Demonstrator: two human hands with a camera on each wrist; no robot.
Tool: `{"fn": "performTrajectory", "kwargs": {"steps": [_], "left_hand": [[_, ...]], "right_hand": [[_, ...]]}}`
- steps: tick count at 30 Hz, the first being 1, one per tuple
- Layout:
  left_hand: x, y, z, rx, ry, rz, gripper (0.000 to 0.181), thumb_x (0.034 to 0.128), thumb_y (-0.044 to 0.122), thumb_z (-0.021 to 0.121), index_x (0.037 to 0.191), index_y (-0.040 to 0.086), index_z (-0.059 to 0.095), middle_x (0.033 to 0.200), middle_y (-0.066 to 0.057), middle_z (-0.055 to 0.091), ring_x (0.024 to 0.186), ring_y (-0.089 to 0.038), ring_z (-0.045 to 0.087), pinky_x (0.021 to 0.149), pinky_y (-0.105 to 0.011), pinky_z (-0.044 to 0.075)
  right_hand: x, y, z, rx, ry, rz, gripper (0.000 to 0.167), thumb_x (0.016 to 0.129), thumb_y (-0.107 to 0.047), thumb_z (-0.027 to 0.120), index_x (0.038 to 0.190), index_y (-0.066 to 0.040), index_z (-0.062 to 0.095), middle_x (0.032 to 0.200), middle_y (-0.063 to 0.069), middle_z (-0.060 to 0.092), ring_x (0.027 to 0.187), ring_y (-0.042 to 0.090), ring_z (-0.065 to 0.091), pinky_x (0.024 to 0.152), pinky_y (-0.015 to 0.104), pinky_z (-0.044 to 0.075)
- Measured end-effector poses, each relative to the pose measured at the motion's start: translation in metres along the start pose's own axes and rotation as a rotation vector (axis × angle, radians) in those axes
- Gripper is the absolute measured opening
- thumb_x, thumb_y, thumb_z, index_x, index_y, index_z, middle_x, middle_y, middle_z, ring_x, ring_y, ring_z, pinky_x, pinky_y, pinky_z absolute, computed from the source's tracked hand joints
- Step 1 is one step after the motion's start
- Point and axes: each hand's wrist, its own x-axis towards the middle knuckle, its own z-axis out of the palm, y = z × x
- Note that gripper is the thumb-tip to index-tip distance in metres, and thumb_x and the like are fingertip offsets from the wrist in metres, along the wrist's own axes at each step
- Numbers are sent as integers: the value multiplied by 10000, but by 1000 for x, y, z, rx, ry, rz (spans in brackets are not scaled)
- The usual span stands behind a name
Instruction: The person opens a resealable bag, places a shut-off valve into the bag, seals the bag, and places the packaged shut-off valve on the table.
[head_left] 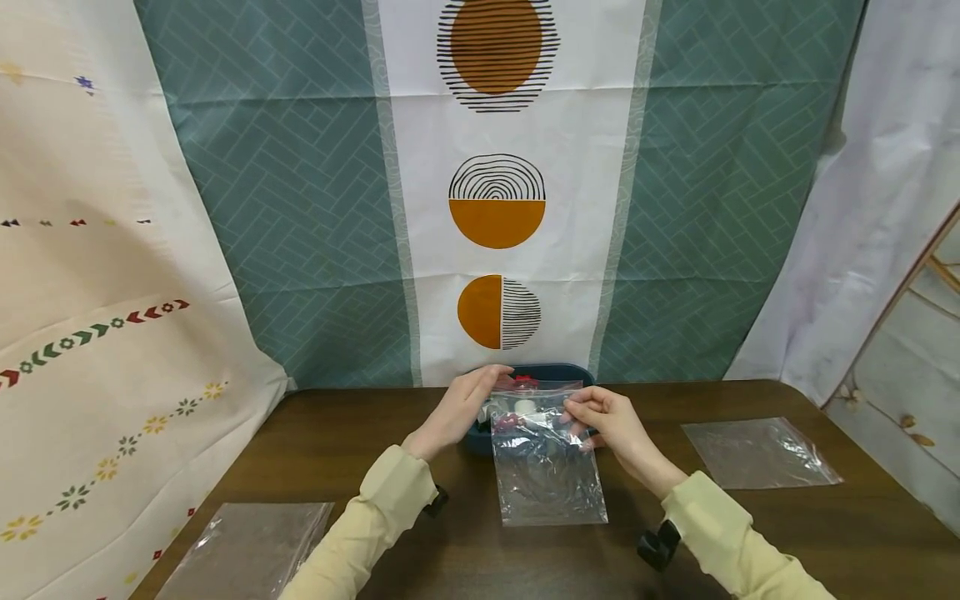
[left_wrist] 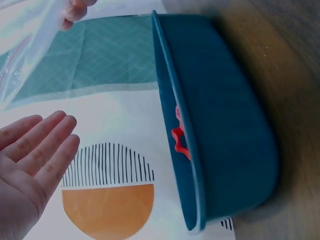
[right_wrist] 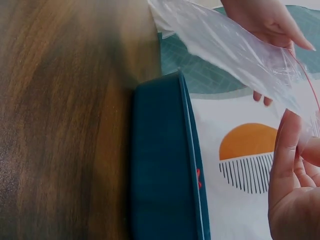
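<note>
A clear zip bag (head_left: 551, 487) hangs in front of the dark blue bin, its zip strip at the top. My right hand (head_left: 617, 427) pinches the bag near its upper right corner between thumb and fingers. At the bag's upper left is my left hand (head_left: 456, 410), fingers straight; in the left wrist view its palm (left_wrist: 25, 170) faces the camera and grips nothing. Behind the bag the bin (left_wrist: 225, 120) holds a red item (left_wrist: 179, 137) and some white and dark things, blurred through the plastic.
One flat clear bag (head_left: 757, 454) lies on the brown table (head_left: 345, 442) at the right. Further clear bags (head_left: 243, 546) lie at the front left, partly behind the left sleeve. A patterned cloth (head_left: 315, 208) hangs behind the table's back edge.
</note>
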Motion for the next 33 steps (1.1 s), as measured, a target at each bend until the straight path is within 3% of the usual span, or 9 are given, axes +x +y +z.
{"fn": "performTrajectory", "kwargs": {"steps": [8, 14, 20, 22, 29, 33], "left_hand": [[-1, 4, 0, 27, -36, -52, 470, 990, 390, 285, 1225, 61, 526, 1174, -36, 555, 1023, -133, 499, 899, -328, 381], [-3, 5, 0, -32, -74, -89, 382, 1001, 304, 315, 1206, 64, 531, 1162, -19, 550, 1010, -165, 510, 869, -353, 410], [-9, 35, -6, -77, -111, -138, 350, 1005, 202, 321, 1210, -23, 495, 1143, -132, 555, 1020, -256, 512, 862, -374, 417], [-11, 41, -7, -91, -114, -135, 343, 1005, 210, 326, 1193, -16, 503, 1083, -130, 581, 986, -247, 526, 844, -368, 426], [-14, 40, -2, -187, -100, -130, 202, 960, 143, 463, 1079, -3, 538, 933, -131, 596, 728, -261, 546, 671, -380, 487], [-17, 37, 1, -198, -68, -75, 104, 926, 61, 514, 981, -11, 567, 855, -130, 625, 692, -242, 564, 630, -352, 509]], "right_hand": [[-1, -1, -1, 11, 13, 5, 231, 890, -133, 593, 1010, 59, 549, 819, 127, 637, 603, 158, 579, 495, 326, 506], [-1, -1, 0, 10, 18, 8, 227, 893, -128, 587, 1011, 62, 547, 813, 120, 636, 601, 153, 574, 498, 319, 505], [-1, 1, 2, 7, 15, -2, 260, 888, -141, 597, 1016, 79, 541, 834, 153, 634, 606, 156, 571, 500, 314, 506], [-2, 2, 1, 6, 28, 8, 258, 887, -133, 597, 1019, 82, 542, 830, 156, 634, 603, 161, 572, 499, 316, 506], [-3, 3, -1, 11, 30, -4, 272, 891, -141, 592, 1028, 88, 538, 823, 130, 638, 610, 179, 590, 511, 337, 510], [-3, 1, -3, 5, -21, -14, 286, 883, -161, 607, 1017, 84, 547, 855, 155, 639, 634, 215, 613, 542, 361, 517]]}}
